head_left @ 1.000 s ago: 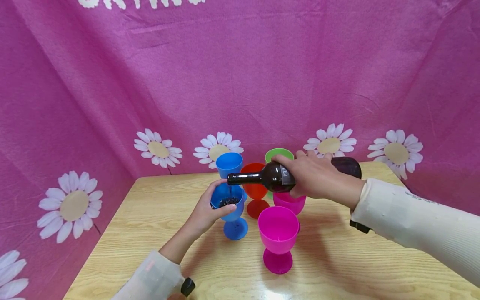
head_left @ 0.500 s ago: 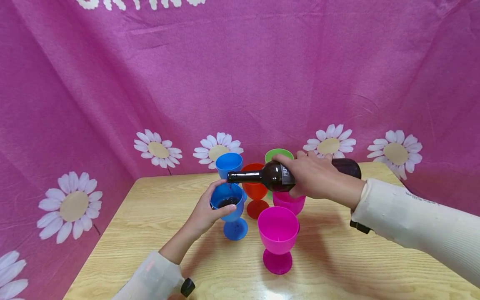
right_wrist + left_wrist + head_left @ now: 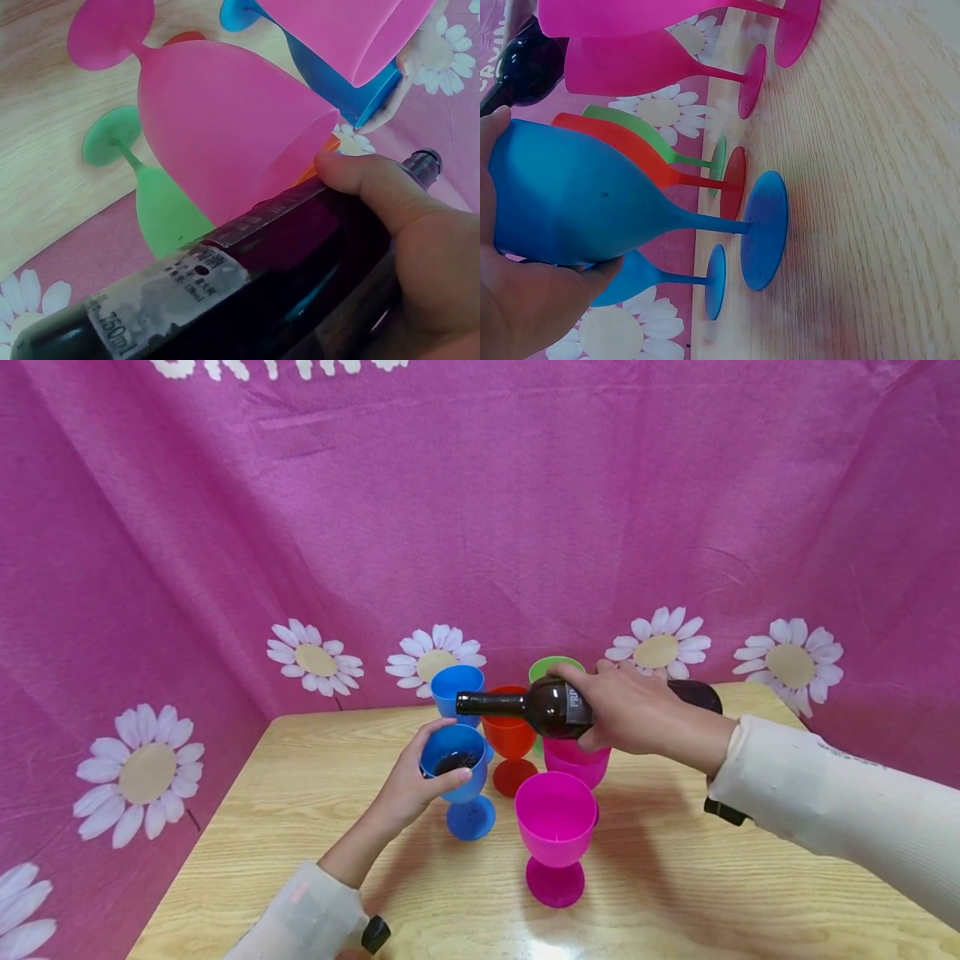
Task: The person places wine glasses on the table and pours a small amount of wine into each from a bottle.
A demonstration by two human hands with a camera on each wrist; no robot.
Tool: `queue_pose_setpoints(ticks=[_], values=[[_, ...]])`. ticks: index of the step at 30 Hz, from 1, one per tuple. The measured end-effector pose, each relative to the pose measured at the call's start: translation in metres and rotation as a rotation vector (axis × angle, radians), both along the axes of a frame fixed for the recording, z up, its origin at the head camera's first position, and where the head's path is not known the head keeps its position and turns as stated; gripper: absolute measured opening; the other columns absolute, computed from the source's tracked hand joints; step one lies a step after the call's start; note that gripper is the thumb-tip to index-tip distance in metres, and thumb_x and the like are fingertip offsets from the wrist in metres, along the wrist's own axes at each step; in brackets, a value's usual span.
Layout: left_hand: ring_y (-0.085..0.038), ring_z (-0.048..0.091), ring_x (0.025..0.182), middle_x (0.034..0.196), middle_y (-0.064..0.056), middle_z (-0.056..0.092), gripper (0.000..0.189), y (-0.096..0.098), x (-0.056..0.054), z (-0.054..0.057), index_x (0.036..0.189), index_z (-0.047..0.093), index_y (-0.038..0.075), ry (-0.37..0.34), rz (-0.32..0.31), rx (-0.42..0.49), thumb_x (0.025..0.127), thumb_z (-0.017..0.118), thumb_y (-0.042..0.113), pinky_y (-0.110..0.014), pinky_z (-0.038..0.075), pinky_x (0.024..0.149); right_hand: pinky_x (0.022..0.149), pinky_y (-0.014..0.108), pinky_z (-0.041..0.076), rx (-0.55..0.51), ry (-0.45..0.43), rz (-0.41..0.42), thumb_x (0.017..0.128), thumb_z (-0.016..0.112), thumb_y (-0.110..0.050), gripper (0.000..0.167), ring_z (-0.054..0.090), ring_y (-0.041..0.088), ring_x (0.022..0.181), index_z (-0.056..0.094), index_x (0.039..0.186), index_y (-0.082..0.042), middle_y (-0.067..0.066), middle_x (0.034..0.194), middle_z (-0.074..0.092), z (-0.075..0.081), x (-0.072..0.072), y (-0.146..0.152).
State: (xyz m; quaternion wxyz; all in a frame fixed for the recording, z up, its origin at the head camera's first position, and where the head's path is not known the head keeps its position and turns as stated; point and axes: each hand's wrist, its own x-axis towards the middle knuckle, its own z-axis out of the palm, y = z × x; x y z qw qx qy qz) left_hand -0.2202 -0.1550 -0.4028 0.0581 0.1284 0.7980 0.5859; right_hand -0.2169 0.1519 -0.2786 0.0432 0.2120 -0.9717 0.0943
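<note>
My left hand grips the bowl of a blue goblet, thumb on the near side and fingers around the far side. Dark liquid with a few bubbles lies in the bowl. In the left wrist view the goblet stands with its foot at the tabletop. My right hand holds a dark wine bottle around its body, nearly level. Its mouth is above the goblet's far rim, and no stream shows. In the right wrist view, my right thumb lies along the bottle, whose pale label faces the camera.
Behind stand another blue goblet, a red goblet and a green goblet. Two pink goblets, a front one and a back one, stand under and before the bottle. A pink daisy cloth hangs behind the wooden table.
The stream from the bottle has thinned and stopped. The bottle's neck has risen slightly off the blue goblet's rim. My left hand and the goblet have stayed in place.
</note>
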Motion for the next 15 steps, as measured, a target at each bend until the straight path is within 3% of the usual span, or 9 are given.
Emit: queue_pose_setpoints(ticks=[7, 15], values=[[-0.043, 0.039, 0.144, 0.157, -0.012, 0.042, 0.076, 0.000, 0.000, 0.000, 0.156, 0.040, 0.030, -0.001, 0.006, -0.008, 0.090, 0.078, 0.025, -0.061, 0.051, 0.101, 0.059, 0.042, 0.042, -0.057, -0.022, 0.014, 0.069, 0.093, -0.021, 0.085, 0.059, 0.031, 0.087, 0.049, 0.141, -0.036, 0.010, 0.090, 0.060, 0.001, -0.001, 0.005], [-0.042, 0.039, 0.144, 0.158, -0.012, 0.042, 0.078, 0.000, 0.000, -0.001, 0.157, 0.038, 0.027, 0.002, 0.005, -0.012, 0.090, 0.079, 0.027, -0.060, 0.052, 0.101, 0.056, 0.038, 0.044, -0.125, -0.024, 0.044, 0.070, 0.089, -0.019, 0.084, 0.060, 0.029, 0.088, 0.049, 0.143, -0.029, 0.009, 0.089, 0.063, -0.001, -0.004, 0.012]])
